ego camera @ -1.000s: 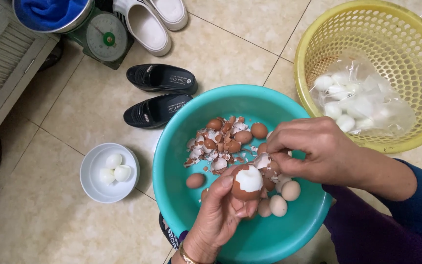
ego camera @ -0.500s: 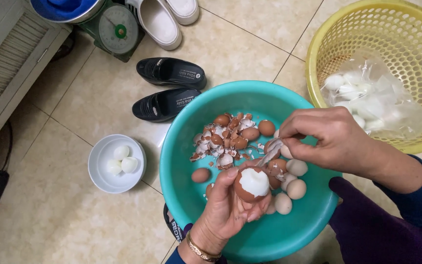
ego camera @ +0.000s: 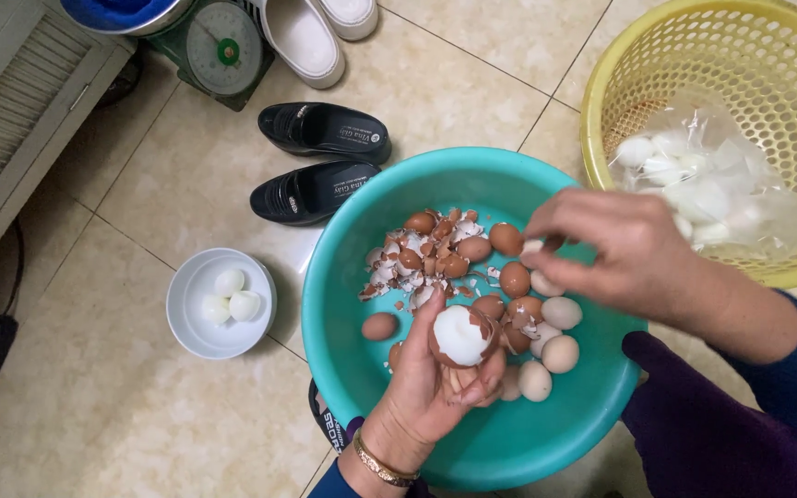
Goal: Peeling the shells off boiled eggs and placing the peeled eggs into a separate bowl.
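Note:
My left hand (ego camera: 435,378) holds a half-peeled brown egg (ego camera: 461,336) with its white top bared, over a teal basin (ego camera: 371,387). My right hand (ego camera: 615,251) hovers above the basin's right side, fingertips pinched on a small piece of shell. Inside the basin lie several whole brown eggs (ego camera: 509,277) and a heap of broken shell pieces (ego camera: 422,254).
A white bowl (ego camera: 197,332) with three peeled eggs (ego camera: 230,295) sits on the tiled floor to the left. A yellow basket (ego camera: 629,74) with clear plastic bags stands at the upper right. Black shoes (ego camera: 320,161), white slippers (ego camera: 311,32) and a green scale (ego camera: 219,46) lie beyond the basin.
My right hand has lifted away from the egg and moved up and to the right with a bit of shell. The left hand still holds the egg.

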